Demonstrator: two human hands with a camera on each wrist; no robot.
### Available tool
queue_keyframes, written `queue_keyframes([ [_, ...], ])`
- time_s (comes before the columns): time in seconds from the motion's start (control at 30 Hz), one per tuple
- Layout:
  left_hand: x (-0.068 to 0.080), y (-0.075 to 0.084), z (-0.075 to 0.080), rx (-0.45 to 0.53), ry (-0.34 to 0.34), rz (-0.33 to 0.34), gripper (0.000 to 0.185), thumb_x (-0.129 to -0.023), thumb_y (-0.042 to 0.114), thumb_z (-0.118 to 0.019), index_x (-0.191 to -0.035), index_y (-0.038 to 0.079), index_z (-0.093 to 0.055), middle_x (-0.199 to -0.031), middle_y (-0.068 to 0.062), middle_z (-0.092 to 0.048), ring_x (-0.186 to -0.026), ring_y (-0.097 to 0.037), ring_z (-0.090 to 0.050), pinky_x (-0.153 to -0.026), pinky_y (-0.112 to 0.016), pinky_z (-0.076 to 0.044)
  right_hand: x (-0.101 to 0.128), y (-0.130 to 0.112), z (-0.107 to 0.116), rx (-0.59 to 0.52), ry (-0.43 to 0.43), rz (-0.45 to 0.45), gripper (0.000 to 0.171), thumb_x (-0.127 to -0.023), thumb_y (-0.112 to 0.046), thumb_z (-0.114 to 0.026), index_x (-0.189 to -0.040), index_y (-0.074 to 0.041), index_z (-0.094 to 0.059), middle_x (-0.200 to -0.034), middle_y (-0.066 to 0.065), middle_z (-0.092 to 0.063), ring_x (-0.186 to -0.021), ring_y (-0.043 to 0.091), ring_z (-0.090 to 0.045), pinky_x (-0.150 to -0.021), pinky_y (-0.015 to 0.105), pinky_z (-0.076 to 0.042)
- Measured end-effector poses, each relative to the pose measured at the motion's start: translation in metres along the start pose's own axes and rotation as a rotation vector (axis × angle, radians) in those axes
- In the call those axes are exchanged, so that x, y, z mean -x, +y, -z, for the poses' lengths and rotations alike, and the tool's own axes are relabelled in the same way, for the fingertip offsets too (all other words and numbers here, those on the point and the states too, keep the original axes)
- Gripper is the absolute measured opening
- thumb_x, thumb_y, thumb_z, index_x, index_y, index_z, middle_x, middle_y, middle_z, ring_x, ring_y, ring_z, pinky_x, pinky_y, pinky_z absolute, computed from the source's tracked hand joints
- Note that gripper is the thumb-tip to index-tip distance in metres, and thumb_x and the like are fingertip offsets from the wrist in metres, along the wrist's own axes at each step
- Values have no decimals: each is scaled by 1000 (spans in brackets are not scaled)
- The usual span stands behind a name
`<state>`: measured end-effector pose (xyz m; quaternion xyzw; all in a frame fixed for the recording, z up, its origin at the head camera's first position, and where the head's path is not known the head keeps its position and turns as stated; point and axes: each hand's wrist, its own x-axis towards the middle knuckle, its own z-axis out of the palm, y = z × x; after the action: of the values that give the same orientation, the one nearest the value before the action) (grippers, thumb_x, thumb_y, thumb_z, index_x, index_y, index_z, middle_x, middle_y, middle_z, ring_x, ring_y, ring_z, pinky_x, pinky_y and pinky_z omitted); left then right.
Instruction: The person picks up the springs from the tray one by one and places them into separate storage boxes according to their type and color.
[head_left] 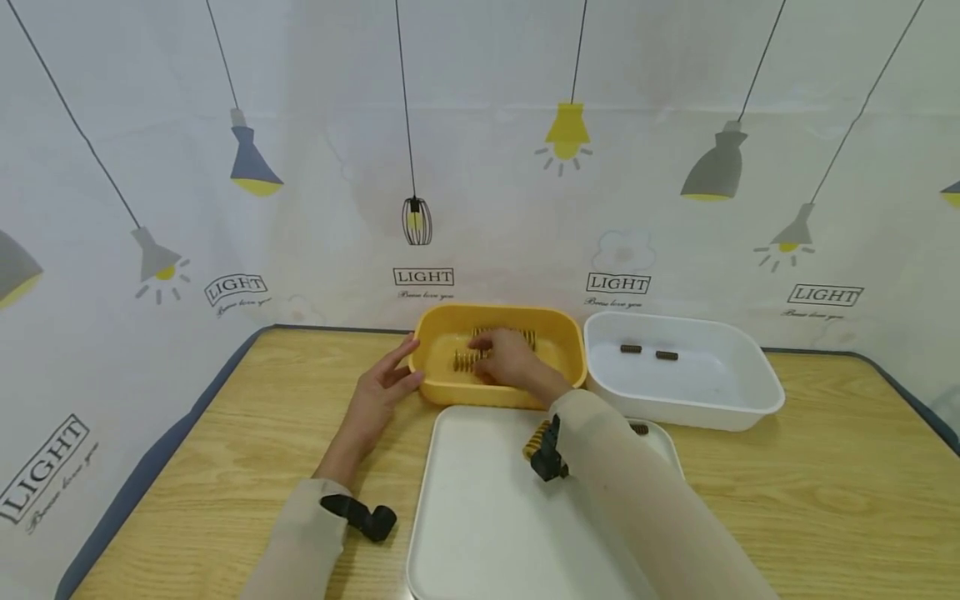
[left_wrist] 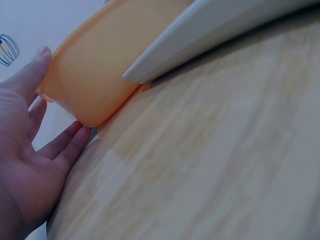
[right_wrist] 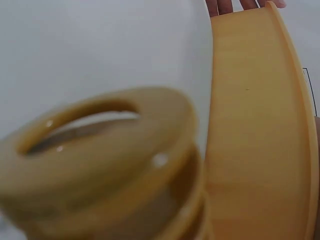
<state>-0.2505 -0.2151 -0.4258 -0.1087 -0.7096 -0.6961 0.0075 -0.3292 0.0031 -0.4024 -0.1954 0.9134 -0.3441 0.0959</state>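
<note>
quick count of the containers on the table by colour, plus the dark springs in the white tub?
Yellow rectangular plastic tub: 1
White rectangular plastic tub: 1
White flat plastic tray: 1
Dark brown coil springs in the white tub: 2
Total: 5

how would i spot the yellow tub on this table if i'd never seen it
Start at the wooden table in front of the lamp-printed curtain. At its back edge two tubs sit side by side, behind a flat white tray. The yellow tub is the left one, the only coloured container, with a hand on its left wall; its neighbour, the white tub, holds two dark springs.
</note>
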Motion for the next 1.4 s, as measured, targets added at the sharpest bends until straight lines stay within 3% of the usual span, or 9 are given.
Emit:
queue_keyframes([
  [0.3,-9,-22,5,-6,16,-6,56,-93,13,-64,-144,10,-43,-153,9,-30,-127,-38,-42,-90,-19,-46,0,-1,2,-30,97,23,40,-86,2,-65,-125,-1,-61,-117,13,-63,-84,20,-57,-75,29,-48],
  [0.47,-10,-26,6,-30,27,-10,57,-92,17,-66,-144,12,-45,-152,13,-32,-126,-34,-44,-91,-20,-46,0,-1,2,-52,121,7,40,-85,3,-63,-125,-1,-61,-119,12,-62,-92,21,-56,-79,30,-48],
  [0.6,-9,-26,5,-37,25,-8,57,-92,19,-66,-144,12,-44,-151,13,-32,-126,-33,-45,-91,-21,-46,0,-1,2,-51,120,-4,38,-87,2,-63,-125,-1,-61,-120,12,-61,-93,20,-56,-82,30,-48],
  [0.9,-8,-23,5,-46,30,-12,56,-92,19,-66,-144,14,-45,-151,13,-32,-125,-30,-46,-92,-22,-46,8,-11,15,-105,67,4,36,-91,-4,-64,-127,-5,-60,-124,11,-59,-79,15,-65,-71,28,-54],
  [1.17,-7,-21,4,-36,36,-16,56,-92,19,-66,-144,13,-45,-153,10,-31,-124,-29,-47,-93,-22,-46,34,-18,38,-184,18,66,36,-93,-7,-62,-129,-2,-57,-130,14,-55,-87,17,-67,-78,33,-55],
  [1.4,-7,-22,3,-57,32,-22,56,-93,19,-65,-144,13,-45,-154,7,-30,-124,-31,-46,-92,-20,-45,72,0,57,-374,28,89,36,-94,-7,-61,-129,-3,-56,-128,14,-55,-92,20,-67,-79,34,-55],
])
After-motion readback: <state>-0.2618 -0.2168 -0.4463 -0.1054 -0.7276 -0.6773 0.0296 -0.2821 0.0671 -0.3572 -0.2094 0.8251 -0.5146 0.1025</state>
